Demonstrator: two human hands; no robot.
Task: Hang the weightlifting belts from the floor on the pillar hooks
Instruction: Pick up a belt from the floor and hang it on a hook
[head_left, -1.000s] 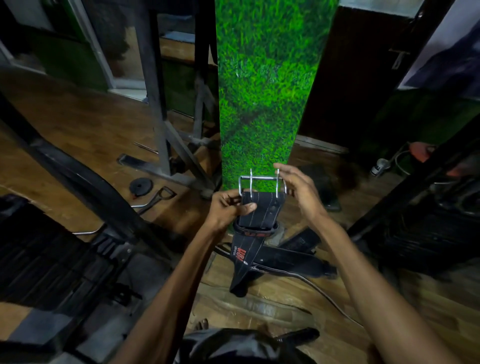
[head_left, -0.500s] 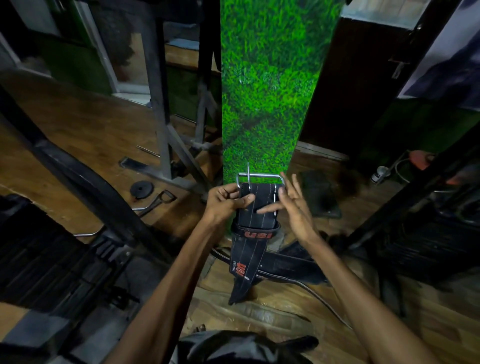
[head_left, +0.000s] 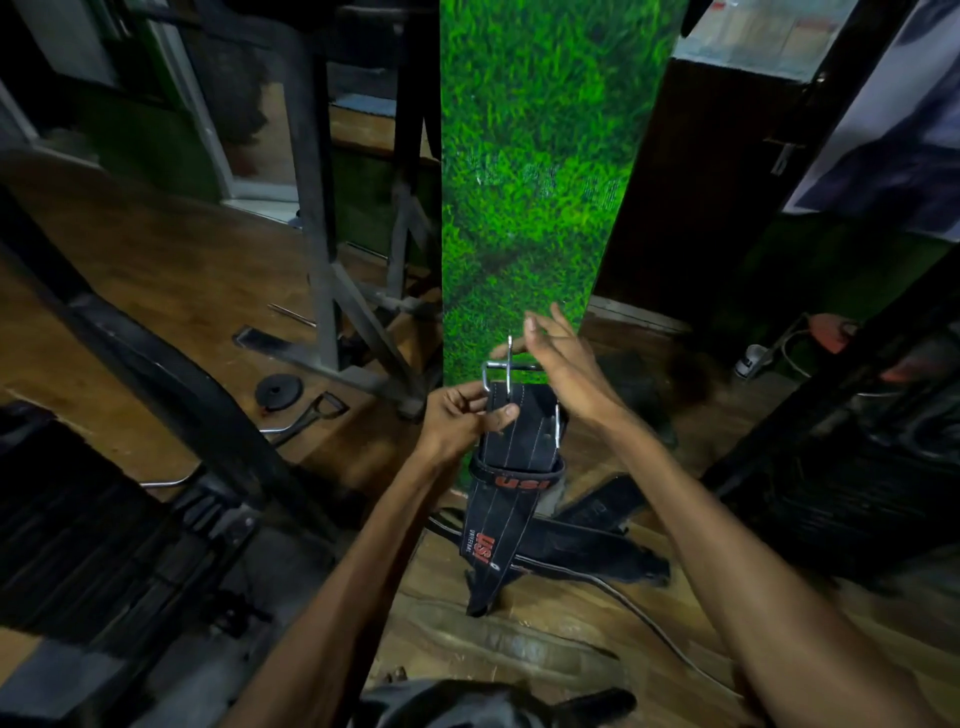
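Small black weight plate (head_left: 278, 391) lies on wooden floor (head_left: 156, 291), far left. Left hand (head_left: 457, 422) pinches black stitched leather weightlifting belt (head_left: 511, 467) just below steel buckle (head_left: 501, 370), keeping it raised, prong upright. Right hand (head_left: 563, 371) spread, gripping nothing, beside buckle before grass-patterned green pillar (head_left: 535, 182). Second black belt (head_left: 587, 545) awaits on floor.

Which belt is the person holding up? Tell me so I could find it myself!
Find the tall pillar covered in green grass print. In front of its foot, the left hand pinches a black belt near its shiny metal buckle, the open right hand beside it. Unlike the other black belts lying flat on the wooden floor, this one hangs down and shows red USI lettering.
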